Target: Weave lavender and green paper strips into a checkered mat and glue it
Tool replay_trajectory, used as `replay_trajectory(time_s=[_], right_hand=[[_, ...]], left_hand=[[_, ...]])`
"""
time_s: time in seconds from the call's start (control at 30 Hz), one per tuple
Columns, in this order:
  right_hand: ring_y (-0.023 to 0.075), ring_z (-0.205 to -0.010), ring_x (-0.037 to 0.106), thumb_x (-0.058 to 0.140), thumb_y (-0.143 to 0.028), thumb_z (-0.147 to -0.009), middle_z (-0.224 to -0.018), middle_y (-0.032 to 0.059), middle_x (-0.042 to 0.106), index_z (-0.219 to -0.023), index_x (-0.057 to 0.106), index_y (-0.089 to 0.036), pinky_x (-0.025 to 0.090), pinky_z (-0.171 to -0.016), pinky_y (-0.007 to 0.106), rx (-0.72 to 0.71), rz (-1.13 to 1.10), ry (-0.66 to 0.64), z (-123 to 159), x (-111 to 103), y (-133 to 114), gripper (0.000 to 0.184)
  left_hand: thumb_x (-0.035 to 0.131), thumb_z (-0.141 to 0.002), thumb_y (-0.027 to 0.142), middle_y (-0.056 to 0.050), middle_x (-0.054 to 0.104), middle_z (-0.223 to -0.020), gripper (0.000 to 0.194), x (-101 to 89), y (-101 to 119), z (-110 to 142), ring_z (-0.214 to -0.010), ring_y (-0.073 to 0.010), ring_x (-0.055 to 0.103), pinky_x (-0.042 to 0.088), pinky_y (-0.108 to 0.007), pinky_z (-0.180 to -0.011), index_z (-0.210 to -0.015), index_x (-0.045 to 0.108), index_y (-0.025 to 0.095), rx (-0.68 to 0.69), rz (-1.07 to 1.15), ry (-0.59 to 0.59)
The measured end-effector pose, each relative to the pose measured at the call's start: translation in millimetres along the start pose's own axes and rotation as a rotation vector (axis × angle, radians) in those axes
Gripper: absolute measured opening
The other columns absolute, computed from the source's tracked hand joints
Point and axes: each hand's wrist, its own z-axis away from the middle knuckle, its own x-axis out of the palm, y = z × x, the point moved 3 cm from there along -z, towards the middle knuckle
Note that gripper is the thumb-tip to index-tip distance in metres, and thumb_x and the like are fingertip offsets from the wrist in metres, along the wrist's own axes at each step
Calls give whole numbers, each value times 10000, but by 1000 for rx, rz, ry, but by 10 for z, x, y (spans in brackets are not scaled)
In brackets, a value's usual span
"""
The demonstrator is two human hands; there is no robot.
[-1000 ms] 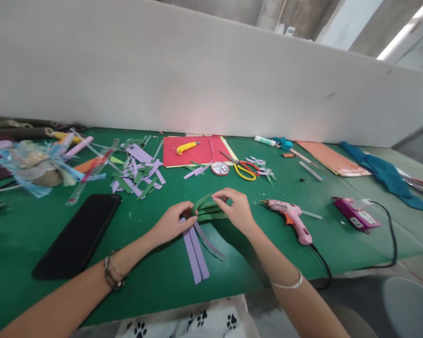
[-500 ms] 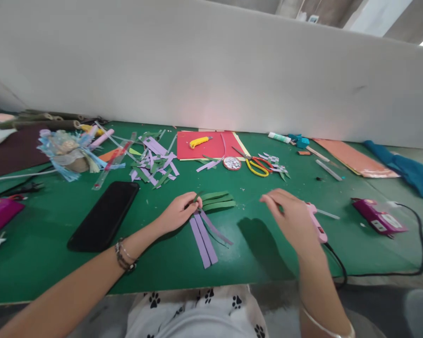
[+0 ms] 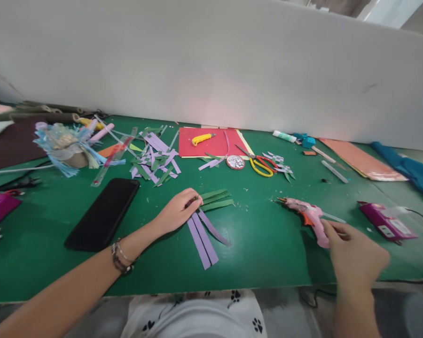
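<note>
My left hand [image 3: 179,210] is closed in a pinch on the joined end of a bundle of paper strips: green strips [image 3: 216,199] fan to the right and purple strips [image 3: 203,237] trail toward me on the green table [image 3: 56,244]. My right hand [image 3: 356,253] is at the handle of the pink glue gun [image 3: 306,216], which lies on the table with its nozzle pointing left. The fingers curl at the handle's end and touch it; a full grip does not show.
A black phone [image 3: 104,213] lies left of my left hand. Scraps of purple and green paper [image 3: 155,162], a ruler, a red sheet with a yellow cutter [image 3: 201,138], scissors [image 3: 261,165], glue stick and a magenta box [image 3: 386,223] with a black cord crowd the table. A white wall stands behind.
My right hand left the green strips and moved right and toward me to the glue gun's handle. My left hand kept its pinch on the strips. The view shifted slightly.
</note>
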Motion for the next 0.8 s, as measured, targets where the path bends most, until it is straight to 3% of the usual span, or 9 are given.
replay_trajectory(time_s=[0.13, 0.27, 0.43, 0.57, 0.6, 0.67, 0.73, 0.8], right_hand=[[198, -520, 533, 444, -607, -600, -494, 56, 571, -557, 586, -189, 315, -494, 292, 48, -50, -43, 14, 0, -52, 443], [178, -461, 502, 428, -662, -593, -435, 32, 518, -471, 494, -209, 322, -483, 286, -11, -90, -18, 119, 43, -172, 474], [181, -498, 535, 260, -530, -785, -521, 69, 590, -554, 602, -188, 343, -506, 287, -176, -58, -168, 228, 138, -339, 536], [275, -740, 561, 260, -454, -834, -845, 174, 632, -899, 639, -123, 326, -498, 303, -166, 317, 52, 187, 86, -193, 508], [300, -784, 553, 300, -476, -820, -886, 201, 618, -955, 621, -97, 333, -499, 310, -166, 402, 49, 161, 103, -125, 514], [311, -747, 551, 354, -493, -793, -840, 212, 603, -917, 618, -85, 339, -484, 317, -160, 517, -77, 96, 195, 30, 501], [270, -679, 552, 324, -401, -814, -806, 177, 595, -853, 610, -122, 344, -481, 309, -204, 509, -186, 31, 300, 146, 401], [233, -605, 533, 285, -337, -815, -770, 149, 583, -832, 585, -144, 339, -465, 301, -225, 446, -189, -26, 361, 202, 357]], left_hand=[[291, -832, 349, -17, 507, -737, 312, -14, -44, -19, -636, -138, 513, 401, -262, -617, -723, 516, 163, -42, 25, -3], [293, -833, 357, -15, 511, -738, 320, -10, -57, -25, -622, -133, 514, 398, -258, -605, -719, 522, 164, -44, 30, -19], [299, -824, 372, -22, 528, -752, 317, -20, -61, -16, -635, -140, 529, 408, -261, -603, -697, 507, 169, -46, 46, -14], [301, -807, 393, -36, 545, -760, 333, -53, -52, 6, -656, -157, 546, 424, -279, -628, -711, 528, 168, -97, -10, -1], [296, -805, 395, -46, 557, -776, 344, -57, -51, 13, -679, -167, 554, 428, -290, -643, -716, 538, 167, -121, -38, -2], [285, -803, 386, -69, 586, -827, 361, -63, -45, 28, -748, -194, 568, 433, -316, -690, -708, 555, 167, -151, -112, 2], [282, -804, 357, -77, 617, -890, 360, -67, -34, 42, -826, -214, 571, 424, -338, -751, -656, 555, 174, -131, -194, 26], [273, -809, 322, -60, 640, -931, 369, -67, -30, 57, -840, -211, 576, 414, -338, -781, -595, 538, 182, -96, -251, 46]])
